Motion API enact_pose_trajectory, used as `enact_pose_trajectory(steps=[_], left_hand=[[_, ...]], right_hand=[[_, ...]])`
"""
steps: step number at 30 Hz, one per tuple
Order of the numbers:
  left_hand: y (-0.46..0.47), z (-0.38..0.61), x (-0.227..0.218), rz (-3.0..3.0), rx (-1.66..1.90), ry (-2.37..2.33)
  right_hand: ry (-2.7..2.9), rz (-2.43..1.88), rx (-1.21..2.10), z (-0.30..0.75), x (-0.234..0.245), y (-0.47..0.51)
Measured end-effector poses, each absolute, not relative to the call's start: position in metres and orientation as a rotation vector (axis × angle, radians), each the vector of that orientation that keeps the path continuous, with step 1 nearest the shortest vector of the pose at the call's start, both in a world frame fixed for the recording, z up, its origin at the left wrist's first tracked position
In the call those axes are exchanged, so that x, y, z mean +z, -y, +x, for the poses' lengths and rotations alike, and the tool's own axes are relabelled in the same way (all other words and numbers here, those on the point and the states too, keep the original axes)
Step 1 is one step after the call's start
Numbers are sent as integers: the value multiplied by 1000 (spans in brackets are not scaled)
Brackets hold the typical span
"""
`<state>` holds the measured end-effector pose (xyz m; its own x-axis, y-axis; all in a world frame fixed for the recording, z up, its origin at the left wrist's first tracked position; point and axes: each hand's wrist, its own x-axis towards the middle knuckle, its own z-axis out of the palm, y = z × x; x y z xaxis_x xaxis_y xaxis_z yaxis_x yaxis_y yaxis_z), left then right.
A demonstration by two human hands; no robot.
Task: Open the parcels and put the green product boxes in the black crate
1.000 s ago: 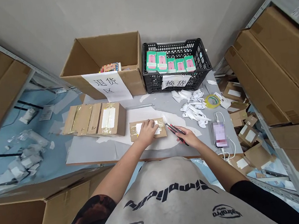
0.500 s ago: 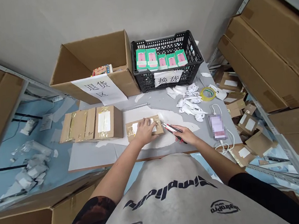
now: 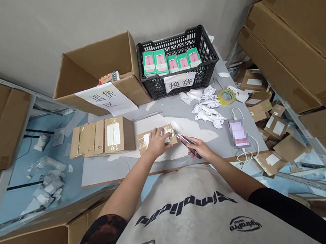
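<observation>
**Knife (image 3: pixel 196 154) tip just beside the right end of the parcel (image 3: pixel 144 143)**

The parcel is a small taped cardboard box lying flat on a white paper sheet (image 3: pixel 195 134) on the grey table (image 3: pixel 98 171). Its long axis runs across the view, close to parallel with the table's near edge and rising slightly to the right. Gold tape covers its right end, and a white label sits on top.

The left hand (image 3: pixel 158 144) is the nearer of the two. It lies palm down on top of the parcel, fingers spread and slightly curved, pressing rather than closing around it. The right hand (image 3: pixel 202 148) is closed around the red-and-black knife, off to the parcel's right and apart from it. The knife slants up and to the left, so its metal tip points at the parcel's taped right end. Whether the tip touches the tape cannot be told from this view.

To the left on the table, a row of taped cartons (image 3: pixel 113 133) stands near the parcel. Beyond it are a cardboard box (image 3: pixel 127 90) and a black crate (image 3: pixel 153 88) of green packs (image 3: pixel 156 62). To the right lie crumpled white paper (image 3: pixel 205 109) and a tape roll (image 3: pixel 226 96).
</observation>
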<state>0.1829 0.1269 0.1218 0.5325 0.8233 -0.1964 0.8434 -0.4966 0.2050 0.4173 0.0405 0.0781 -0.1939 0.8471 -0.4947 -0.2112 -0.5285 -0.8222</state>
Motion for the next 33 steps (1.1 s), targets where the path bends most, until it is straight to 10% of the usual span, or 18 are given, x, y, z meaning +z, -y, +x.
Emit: enact_pose_trajectory(steps=[12, 33], left_hand=[[-125, 208, 126, 2412, -267, -1492], [-131, 201, 134, 2409, -308, -1390]], right_hand=[[2056, -1519, 937, 456, 81, -42], [2344, -1169, 832, 468, 63, -85]])
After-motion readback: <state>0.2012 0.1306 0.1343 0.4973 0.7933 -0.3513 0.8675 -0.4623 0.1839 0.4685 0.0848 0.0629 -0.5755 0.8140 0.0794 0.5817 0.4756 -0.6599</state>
